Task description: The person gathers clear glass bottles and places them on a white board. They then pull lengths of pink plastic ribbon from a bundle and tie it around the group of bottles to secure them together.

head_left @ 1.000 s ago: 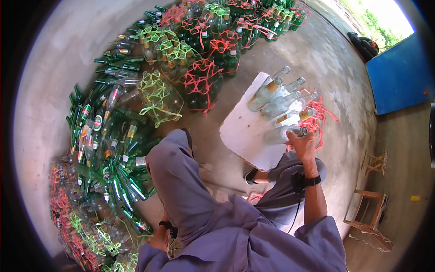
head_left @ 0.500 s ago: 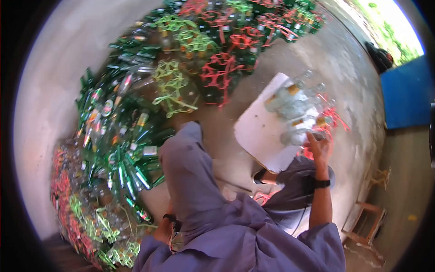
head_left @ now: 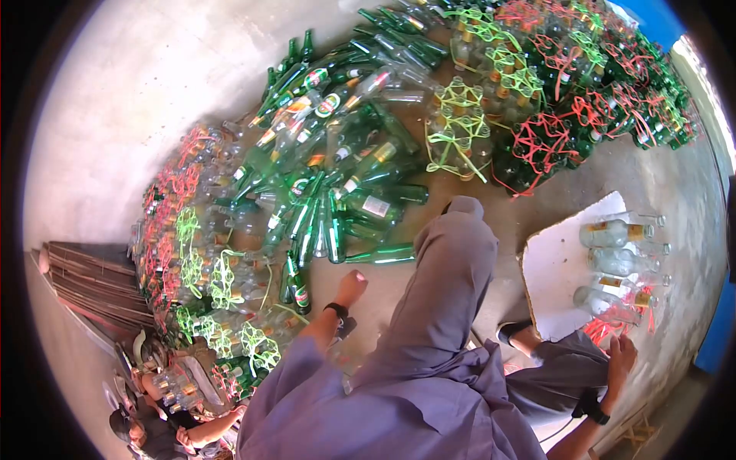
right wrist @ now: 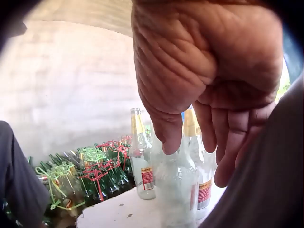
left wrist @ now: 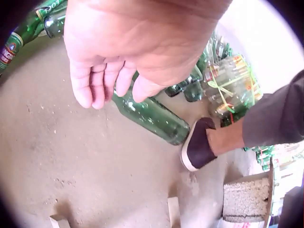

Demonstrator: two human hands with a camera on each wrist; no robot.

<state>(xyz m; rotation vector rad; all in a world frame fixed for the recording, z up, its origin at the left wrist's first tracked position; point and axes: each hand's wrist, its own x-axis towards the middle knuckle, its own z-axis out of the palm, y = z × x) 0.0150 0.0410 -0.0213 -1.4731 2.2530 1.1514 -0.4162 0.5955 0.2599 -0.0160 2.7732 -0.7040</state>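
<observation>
Across the head view, nearest the wearer, the right hand (head_left: 622, 359) at four o'clock hangs empty with fingers loosely bent, and the left hand (head_left: 351, 287), just below centre towards six, is relaxed and empty near a lying green bottle (head_left: 381, 254). Beyond, clear bottles (head_left: 613, 261) stand on a white board (head_left: 546, 268) at three o'clock; farther off, heaped green bottles (head_left: 307, 207) lie at eleven and string-tied bundles (head_left: 543, 146) stand at two.

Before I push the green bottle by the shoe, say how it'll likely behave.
Lying on its rounded side, the green bottle will probably roll, likely curving toward its narrow neck. It looks like smooth glass, so may slip or chip.
</observation>
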